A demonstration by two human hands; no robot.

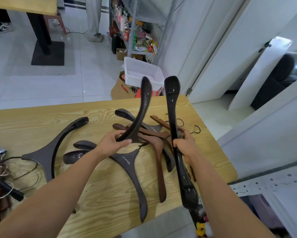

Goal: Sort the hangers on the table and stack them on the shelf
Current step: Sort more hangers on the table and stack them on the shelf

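On a light wooden table (pixel 41 117) lie several hangers, dark grey and brown. My left hand (pixel 111 143) grips a dark curved hanger (pixel 142 107) by its middle, one arm raised above the pile. My right hand (pixel 184 143) holds another dark hanger (pixel 174 117) upright on edge at its centre, its lower end hanging past the table's front edge. A large dark grey hanger (pixel 46 157) lies at the left. Another grey hanger (pixel 132 169) lies in the middle. Reddish-brown wooden hangers (pixel 159 160) are piled between my hands.
Cables and a dark device (pixel 1 177) sit at the table's left end. A perforated metal shelf rail (pixel 264 184) runs at the lower right. Beyond the table stand a white plastic bin (pixel 142 73), cardboard boxes and a cluttered metal rack (pixel 132 31). A person's legs are at the back.
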